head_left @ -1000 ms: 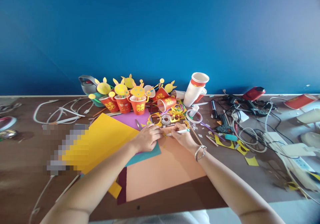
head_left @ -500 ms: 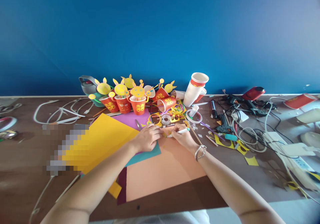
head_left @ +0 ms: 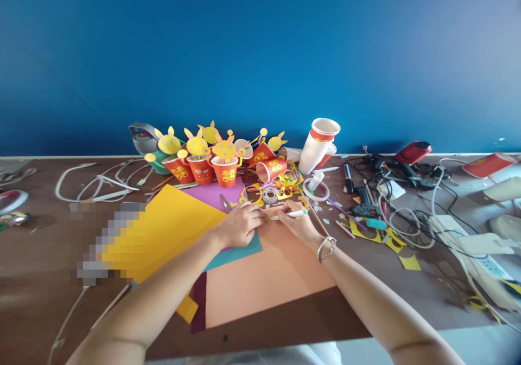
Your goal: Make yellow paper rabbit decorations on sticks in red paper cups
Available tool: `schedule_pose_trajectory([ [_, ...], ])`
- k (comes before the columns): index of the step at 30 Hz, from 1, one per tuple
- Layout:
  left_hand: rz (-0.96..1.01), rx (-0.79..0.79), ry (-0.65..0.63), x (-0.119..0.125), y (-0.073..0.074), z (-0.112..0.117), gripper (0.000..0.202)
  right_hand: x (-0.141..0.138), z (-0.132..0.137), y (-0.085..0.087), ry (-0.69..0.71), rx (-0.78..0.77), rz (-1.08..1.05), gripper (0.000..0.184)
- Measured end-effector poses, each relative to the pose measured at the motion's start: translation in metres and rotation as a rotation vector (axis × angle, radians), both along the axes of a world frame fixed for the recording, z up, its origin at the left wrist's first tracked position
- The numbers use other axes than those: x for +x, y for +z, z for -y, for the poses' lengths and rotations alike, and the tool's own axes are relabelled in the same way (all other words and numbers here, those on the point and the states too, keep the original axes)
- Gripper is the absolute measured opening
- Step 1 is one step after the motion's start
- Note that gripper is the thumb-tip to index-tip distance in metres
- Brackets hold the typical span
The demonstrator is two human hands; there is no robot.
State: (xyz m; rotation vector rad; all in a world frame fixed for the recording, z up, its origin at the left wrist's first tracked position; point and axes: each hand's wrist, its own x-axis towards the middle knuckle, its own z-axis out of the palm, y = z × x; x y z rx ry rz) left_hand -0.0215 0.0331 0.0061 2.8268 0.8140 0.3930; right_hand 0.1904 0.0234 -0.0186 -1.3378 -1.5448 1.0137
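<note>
As right hand [head_left: 296, 223] grips pen [head_left: 290, 214], cups [head_left: 224, 173] marked 囍

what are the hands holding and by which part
The right hand grips a white pen near its tip. The left hand lies on the paper sheets; any hold there is hidden.

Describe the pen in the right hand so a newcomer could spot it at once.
On the brown table below the blue wall lies a peach paper sheet. At its far edge the right hand grips a slim white pen; unlike the loose sticks nearby, it is held and green-ended.
</note>
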Motion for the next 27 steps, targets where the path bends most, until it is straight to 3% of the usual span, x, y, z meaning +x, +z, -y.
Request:
schedule_pose_trajectory([
  [15, -0.018, -0.011, 0.009, 0.0003, 0.0011, -0.0001, 0.040, 0.0002, 0.0010, 0.0027, 0.004, -0.067, 0.027, 0.012],
  [27, -0.023, 0.018, 0.002, 0.0010, 0.0024, 0.0007, 0.041, -0.0024, 0.0004, 0.0062, -0.017, -0.021, -0.045, 0.021],
])
